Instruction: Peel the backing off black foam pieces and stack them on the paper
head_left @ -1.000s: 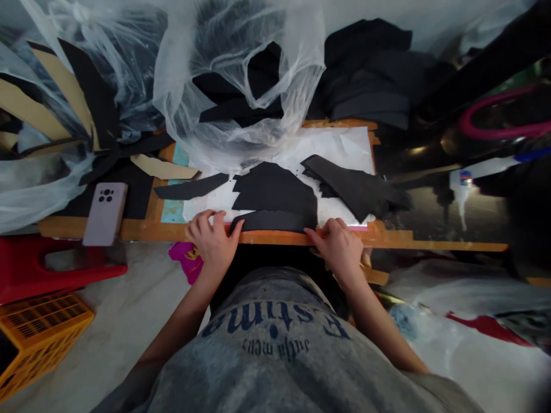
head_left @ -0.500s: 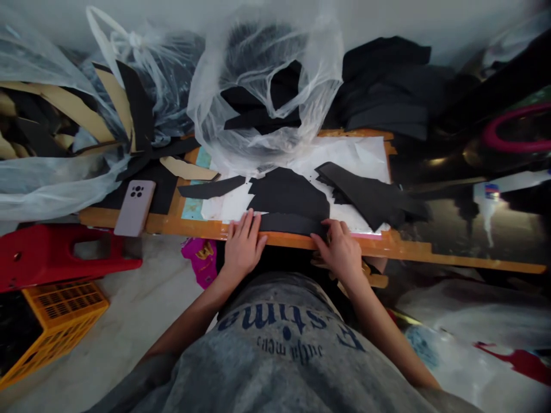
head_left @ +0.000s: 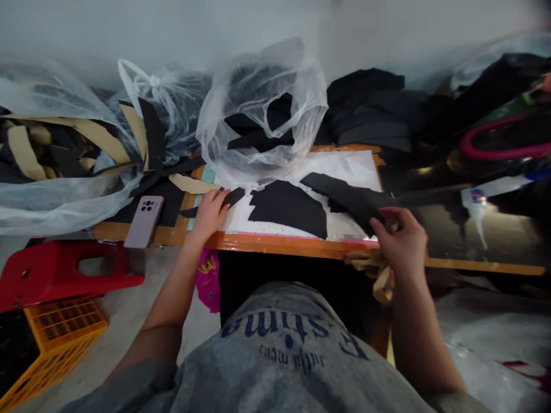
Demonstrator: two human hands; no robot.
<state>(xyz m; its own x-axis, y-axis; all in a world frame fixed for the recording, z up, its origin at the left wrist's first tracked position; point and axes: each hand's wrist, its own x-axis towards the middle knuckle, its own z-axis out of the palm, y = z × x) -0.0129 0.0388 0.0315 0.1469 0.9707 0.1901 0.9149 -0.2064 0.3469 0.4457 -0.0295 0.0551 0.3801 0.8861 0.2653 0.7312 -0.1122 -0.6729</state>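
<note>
Left hand lying half-open across dark strip; right hand half-curling by long piece slanting away leftward; both grips staying unclear.

A phone lies near a red stool.

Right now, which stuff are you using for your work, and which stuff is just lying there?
Seems in use:
- black strip, under the left hand
- long dark piece, at the right hand
- jagged black piece, between them

Probably just lying about:
- phone
- red stool
- yellow crate
</note>
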